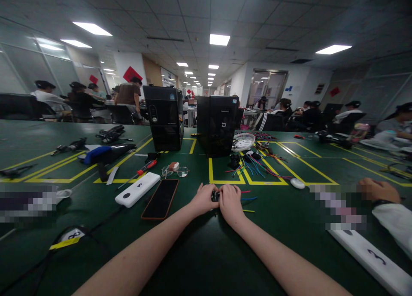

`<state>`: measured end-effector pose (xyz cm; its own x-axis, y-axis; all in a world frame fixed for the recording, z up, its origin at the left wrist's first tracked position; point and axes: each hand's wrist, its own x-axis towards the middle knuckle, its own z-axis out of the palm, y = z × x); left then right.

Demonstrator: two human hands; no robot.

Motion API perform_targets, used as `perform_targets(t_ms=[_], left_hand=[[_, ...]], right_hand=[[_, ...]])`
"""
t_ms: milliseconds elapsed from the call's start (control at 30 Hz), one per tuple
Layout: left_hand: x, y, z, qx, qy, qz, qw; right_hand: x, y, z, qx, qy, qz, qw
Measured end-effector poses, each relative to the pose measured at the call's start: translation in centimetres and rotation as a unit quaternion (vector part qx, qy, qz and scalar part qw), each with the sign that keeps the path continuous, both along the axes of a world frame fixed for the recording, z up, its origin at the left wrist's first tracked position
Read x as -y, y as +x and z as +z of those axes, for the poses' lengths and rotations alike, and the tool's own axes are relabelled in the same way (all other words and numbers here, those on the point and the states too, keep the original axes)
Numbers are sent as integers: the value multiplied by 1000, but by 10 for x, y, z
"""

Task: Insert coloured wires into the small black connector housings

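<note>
Close together over the green table, both my hands are closed around a small black part point(215, 196). My left hand point(204, 199) grips it from the left with bent fingers. From the other side my right hand point(231, 202) curls over it, hiding most of it. Red, blue point(249, 198) and yellow-green wire ends stick out to the right from behind my right hand; where they join is hidden. Beyond my hands lies a pile of similar black parts point(235, 160) with coloured wires point(254, 166).
Two black computer towers point(165, 117) stand ahead. Left of my hands lie a phone point(160, 199), a white power strip point(138, 189), a red screwdriver point(146, 167) and glasses point(182, 172). A white basket point(243, 142) sits behind the wires. Another person's hand point(379, 190) rests at right.
</note>
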<state>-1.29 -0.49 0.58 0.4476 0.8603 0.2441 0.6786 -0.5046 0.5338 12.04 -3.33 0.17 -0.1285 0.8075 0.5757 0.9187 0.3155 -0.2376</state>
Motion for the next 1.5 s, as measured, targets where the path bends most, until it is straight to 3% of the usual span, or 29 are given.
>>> perform_targets(t_ms=[633, 1033, 1500], left_hand=[[3, 1, 2, -4, -5, 9, 1000], [0, 1, -4, -5, 1, 10, 1000], [1, 1, -2, -13, -2, 11, 1000]], right_hand=[[-1, 0, -1, -12, -23, -8, 1000], [2, -2, 3, -26, -35, -25, 999], [0, 4, 7, -30, -49, 22, 998]])
